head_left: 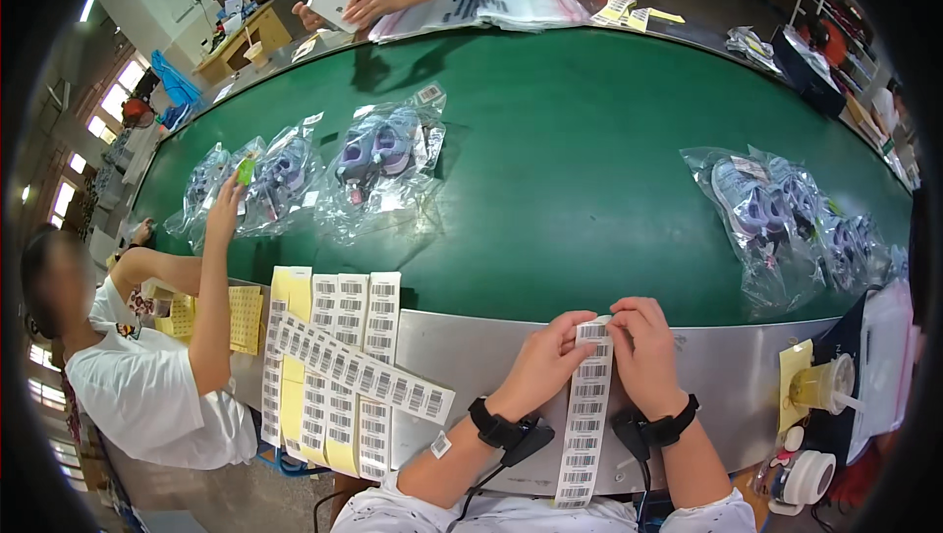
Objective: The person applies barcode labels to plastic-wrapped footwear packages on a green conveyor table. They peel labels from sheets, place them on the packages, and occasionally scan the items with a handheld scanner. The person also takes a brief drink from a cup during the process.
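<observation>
A long white strip of barcode labels (586,415) hangs down the metal edge in front of me, its top end between my two hands. My left hand (550,356) pinches the strip's upper left edge with thumb and fingers. On the other edge, my right hand (643,351) grips the same top end, fingers curled. A single barcode sticker (441,445) is stuck on my left forearm. To the left lie several more label strips (378,336) side by side, some with yellow backing, and one strip (363,366) lies slantwise across them.
Shoes in clear bags (378,155) lie on the green belt (550,169) at left, with more bagged shoes (761,199) at right. A co-worker in white (162,386) reaches over the belt; another person handles a white device (331,7) across it. A drink cup (823,383) stands at right.
</observation>
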{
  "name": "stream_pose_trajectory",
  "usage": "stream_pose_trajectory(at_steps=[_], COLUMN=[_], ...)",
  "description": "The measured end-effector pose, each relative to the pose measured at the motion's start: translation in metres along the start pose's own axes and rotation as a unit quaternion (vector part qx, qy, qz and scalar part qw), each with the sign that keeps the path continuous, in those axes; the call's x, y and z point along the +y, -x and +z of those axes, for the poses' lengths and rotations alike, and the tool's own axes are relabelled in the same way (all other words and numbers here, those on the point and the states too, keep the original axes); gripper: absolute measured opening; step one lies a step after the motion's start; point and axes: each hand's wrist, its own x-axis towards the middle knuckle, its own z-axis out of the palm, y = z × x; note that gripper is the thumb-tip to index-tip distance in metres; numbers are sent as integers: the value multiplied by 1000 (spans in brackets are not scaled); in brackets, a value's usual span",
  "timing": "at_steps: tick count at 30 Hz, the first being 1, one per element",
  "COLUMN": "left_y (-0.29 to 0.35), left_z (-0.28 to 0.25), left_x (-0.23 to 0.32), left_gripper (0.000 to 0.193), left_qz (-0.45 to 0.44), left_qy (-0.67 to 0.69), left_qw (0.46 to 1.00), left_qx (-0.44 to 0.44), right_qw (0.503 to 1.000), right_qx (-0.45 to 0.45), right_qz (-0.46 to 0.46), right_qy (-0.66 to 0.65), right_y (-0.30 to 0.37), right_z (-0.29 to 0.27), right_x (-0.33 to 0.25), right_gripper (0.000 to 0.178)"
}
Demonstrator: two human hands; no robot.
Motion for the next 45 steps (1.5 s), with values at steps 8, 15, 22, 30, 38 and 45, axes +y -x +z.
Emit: stream_pose_trajectory(at_steps=[8,15,22,30,38,45], left_y=[-31,-42,-47,-55,-55,-58], left_z=[13,47,28,37,16,13], left_x=[-20,-3,-11,-2,-4,-5], left_gripper=[42,38,34,36,34,34], left_qz=[14,24,27,18,12,8], left_qy=[145,64,24,47,51,72], left_qw=[986,995,994,993,996,995], left_qx=[76,76,101,103,76,71], right_qw=[997,965,956,997,975,952], right_qx=[48,214,212,61,-7,32], right_qz=[-32,128,65,45,176,301], right_qy=[-50,83,191,-20,133,34], right_y=[-71,-136,-129,-172,-294,-307], right_z=[-71,-245,-132,-34,-24,17], right_x=[52,298,277,157,162,210], right_gripper=[16,63,83,89,75,74])
